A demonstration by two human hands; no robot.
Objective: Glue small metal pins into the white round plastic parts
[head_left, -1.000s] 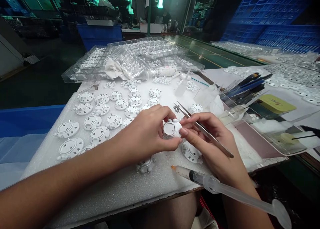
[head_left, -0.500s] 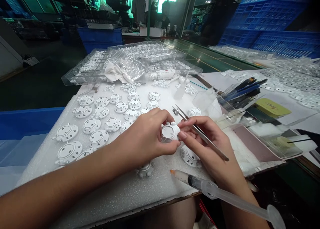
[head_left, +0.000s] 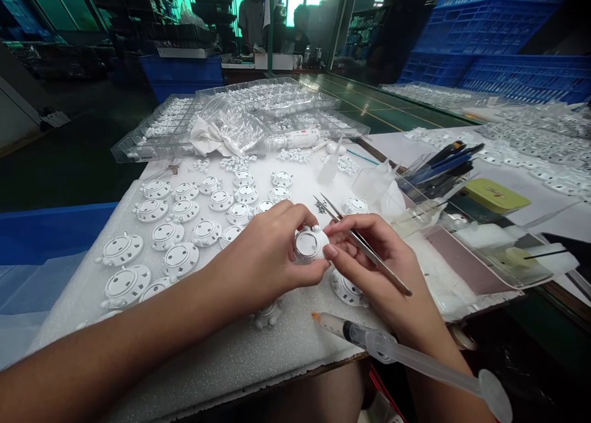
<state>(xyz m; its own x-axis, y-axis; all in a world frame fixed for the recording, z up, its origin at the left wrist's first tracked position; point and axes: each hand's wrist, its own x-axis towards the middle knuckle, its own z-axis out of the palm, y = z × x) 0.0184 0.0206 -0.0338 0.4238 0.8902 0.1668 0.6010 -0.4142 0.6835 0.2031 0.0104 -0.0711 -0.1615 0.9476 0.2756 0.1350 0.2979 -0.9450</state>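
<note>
Between the thumb and fingers of my left hand is a small round white plastic piece with little knobs on its edge, its flat disc face turned up. My right hand has metal tweezers lying across it, tips apart and pointing away from me. Its thumb and index fingertips touch the right edge of the white piece. Beyond the tweezer tips lies a small heap of tiny dark parts. Below my right hand, a syringe with an orange tip rests over the front edge of the foam-covered table.
Many similar white pieces stand in loose rows on the white foam sheet. Clear compartment trays of small white parts sit at the back. A clear box and a yellow-green case are on the right.
The whole view has shifted slightly. Both hands keep the same hold on the white piece and the tweezers, with no clear movement between them.
</note>
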